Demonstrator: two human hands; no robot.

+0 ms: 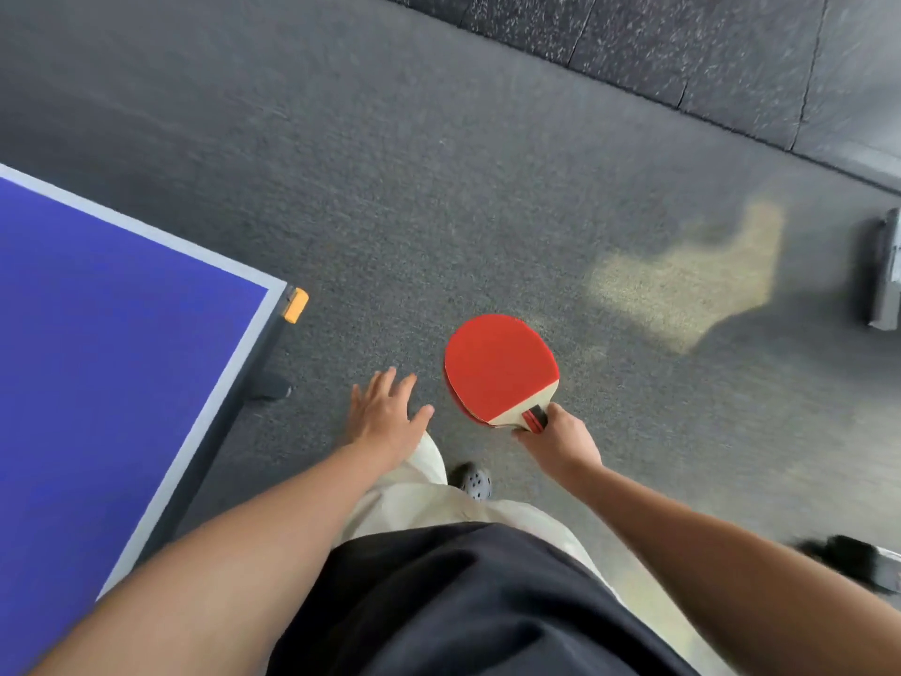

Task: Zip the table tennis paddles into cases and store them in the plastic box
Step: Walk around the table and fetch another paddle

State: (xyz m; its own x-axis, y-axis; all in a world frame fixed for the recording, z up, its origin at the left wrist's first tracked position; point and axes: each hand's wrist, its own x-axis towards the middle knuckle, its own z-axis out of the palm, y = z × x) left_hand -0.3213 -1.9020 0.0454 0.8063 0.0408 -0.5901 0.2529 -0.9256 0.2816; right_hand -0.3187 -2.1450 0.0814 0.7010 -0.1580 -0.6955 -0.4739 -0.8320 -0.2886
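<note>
- Gripping the handles, the right hand (pixel 560 439) holds what look like two stacked red paddles (pixel 499 365) flat above grey carpet (pixel 439 187).
- Left hand (pixel 385 412) is empty, fingers spread, near the blue table's corner (pixel 263 304).
- No cases or plastic box are in view.
- Likely step: carrying the paddles to the cases. Keep both handles pinched together so the lower paddle cannot slide out; free the left hand to open a case.
</note>
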